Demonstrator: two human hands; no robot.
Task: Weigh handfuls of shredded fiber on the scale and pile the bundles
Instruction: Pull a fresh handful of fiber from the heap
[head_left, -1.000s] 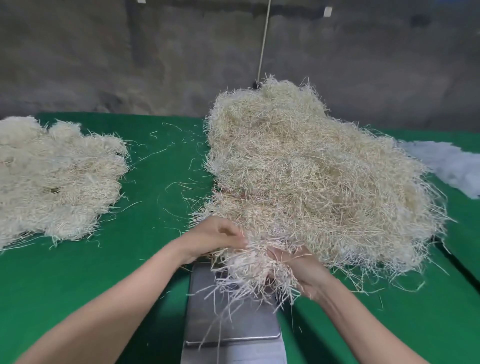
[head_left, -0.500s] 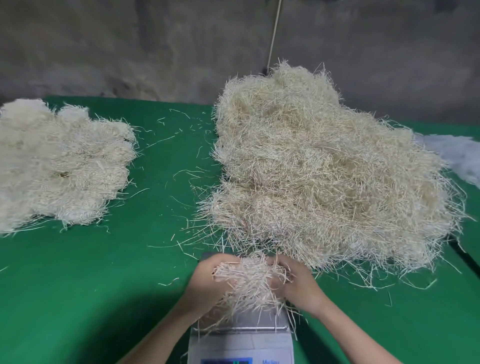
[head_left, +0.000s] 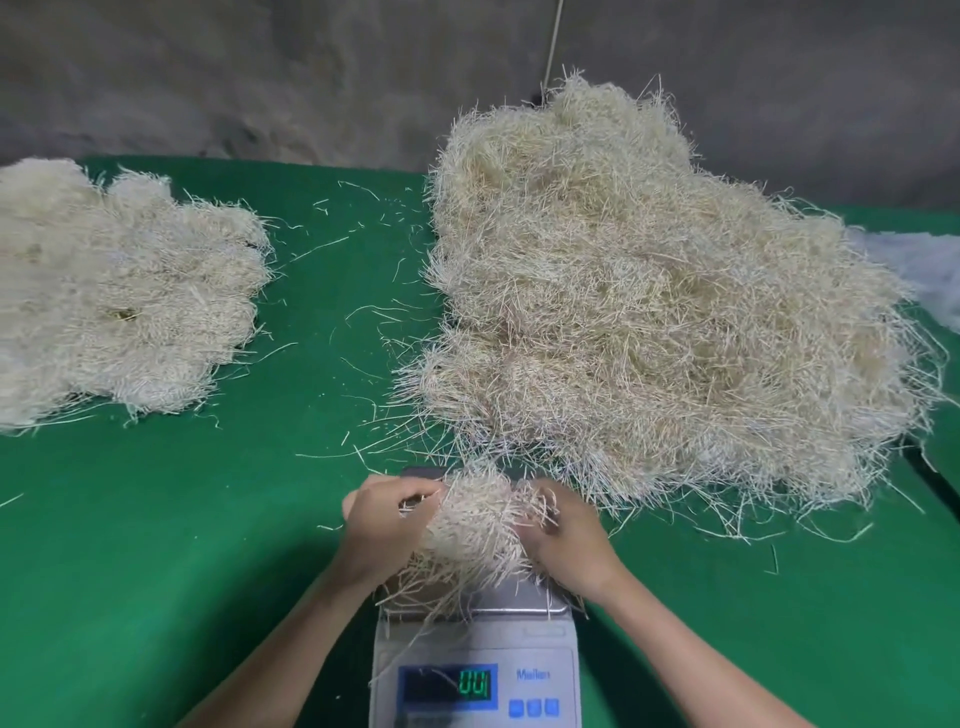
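On the scale (head_left: 475, 654) pan at the counter's (head_left: 156, 545) near edge, both hands cup the handful of fiber (head_left: 470, 540), left hand (head_left: 387, 525) and right hand (head_left: 566, 540) fingers curled into it. I'd let go completely before trusting the readout, and tuck in any strands hanging off the pan.

Green felt table (head_left: 156, 545), grey concrete wall (head_left: 260, 78), hanging cord (head_left: 555, 36), white fluff (head_left: 924, 265) at far right.

A pale handful of fiber (head_left: 475, 540) rests on the scale (head_left: 475, 654) at bottom centre. The loose heap (head_left: 649, 312) fills the right; piled bundles (head_left: 114, 291) lie far left.
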